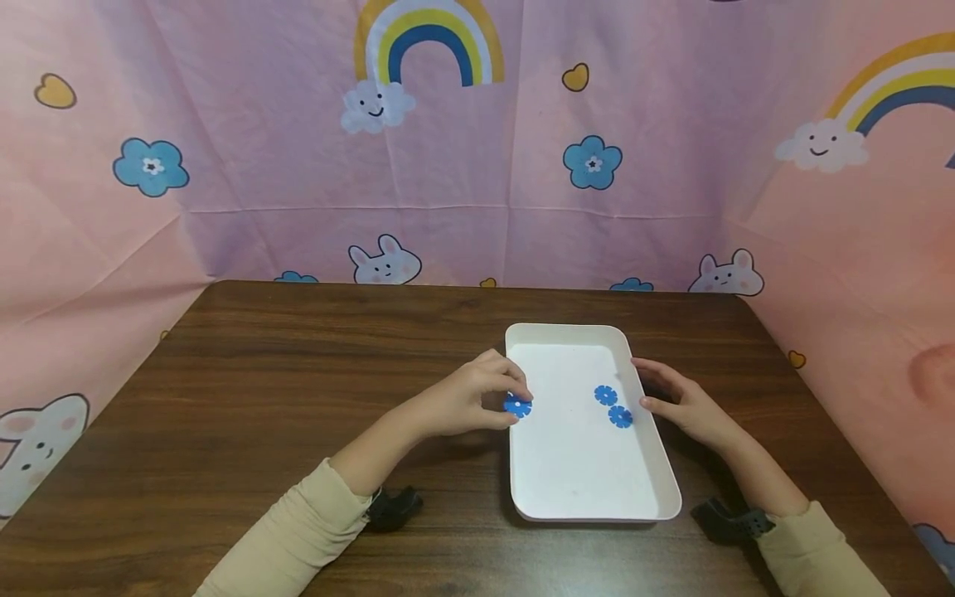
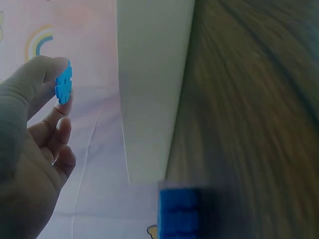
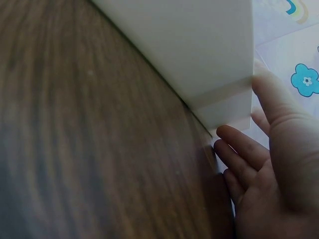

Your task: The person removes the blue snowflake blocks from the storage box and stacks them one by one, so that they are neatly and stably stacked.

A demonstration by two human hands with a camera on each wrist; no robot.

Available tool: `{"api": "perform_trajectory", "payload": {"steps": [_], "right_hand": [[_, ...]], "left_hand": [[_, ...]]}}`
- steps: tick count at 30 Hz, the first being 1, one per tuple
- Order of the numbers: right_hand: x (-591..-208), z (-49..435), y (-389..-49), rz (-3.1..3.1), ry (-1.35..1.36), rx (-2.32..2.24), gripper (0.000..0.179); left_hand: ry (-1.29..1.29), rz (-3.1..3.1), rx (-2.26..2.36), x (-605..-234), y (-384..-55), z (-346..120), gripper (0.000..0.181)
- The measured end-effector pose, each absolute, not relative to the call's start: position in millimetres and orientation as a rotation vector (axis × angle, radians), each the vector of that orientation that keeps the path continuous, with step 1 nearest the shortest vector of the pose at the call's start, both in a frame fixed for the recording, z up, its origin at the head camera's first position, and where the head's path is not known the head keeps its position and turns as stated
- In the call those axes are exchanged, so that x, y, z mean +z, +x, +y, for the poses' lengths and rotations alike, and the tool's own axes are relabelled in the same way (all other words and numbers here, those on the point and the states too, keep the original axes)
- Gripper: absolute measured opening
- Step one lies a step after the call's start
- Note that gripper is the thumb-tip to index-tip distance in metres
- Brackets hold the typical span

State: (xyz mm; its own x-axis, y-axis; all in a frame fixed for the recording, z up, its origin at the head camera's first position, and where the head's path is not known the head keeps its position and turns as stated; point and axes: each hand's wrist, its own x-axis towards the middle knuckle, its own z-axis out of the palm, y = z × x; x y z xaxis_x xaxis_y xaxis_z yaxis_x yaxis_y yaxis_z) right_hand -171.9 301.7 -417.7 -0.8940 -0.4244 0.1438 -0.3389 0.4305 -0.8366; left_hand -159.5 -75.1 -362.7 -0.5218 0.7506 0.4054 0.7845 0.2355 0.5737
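My left hand (image 1: 481, 396) pinches a blue notched disc (image 2: 64, 85), a flat snowflake-shaped plastic piece, between thumb and fingers. In the head view it overlaps the left rim of the white rectangular tray (image 1: 574, 473); the left wrist view has the disc above the tray's side wall. Two more blue discs, one upper (image 1: 606, 395) and one lower (image 1: 620, 416), lie close together inside the tray, near its right wall. At that wall is my right hand (image 1: 690, 410), its thumb and forefinger spread at the rim and its other fingers loosely bent outside.
The tray stands on a dark wood-grain table (image 1: 313, 365). A blurred blue ridged object (image 2: 178, 214) shows beside the tray's far end in the left wrist view. Behind the table hangs a pink patterned cloth (image 1: 462, 166). Each wrist wears a black strap (image 1: 391, 507).
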Motion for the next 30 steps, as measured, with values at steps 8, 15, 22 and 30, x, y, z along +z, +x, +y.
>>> {"api": "perform_trajectory", "payload": {"steps": [8, 15, 22, 30], "right_hand": [[-419.1, 302.5, -172.4, 2.571, -0.698, -1.496, 0.058], [-420.1, 303.9, -172.1, 2.576, -0.684, -1.492, 0.059], [-418.7, 303.2, -169.9, 2.591, -0.688, -1.471, 0.059], [-417.7, 301.9, -170.8, 2.59, -0.695, -1.474, 0.058]], "left_hand": [[-1.477, -2.423, -1.174, -367.4, -158.2, -94.4, 0.019], [-1.427, -2.406, -1.19, -375.6, -160.0, -110.4, 0.019], [-1.342, -2.458, -1.202, -382.6, -158.5, -128.4, 0.022], [-1.251, -2.541, -1.197, -388.1, -159.4, -146.6, 0.024]]}}
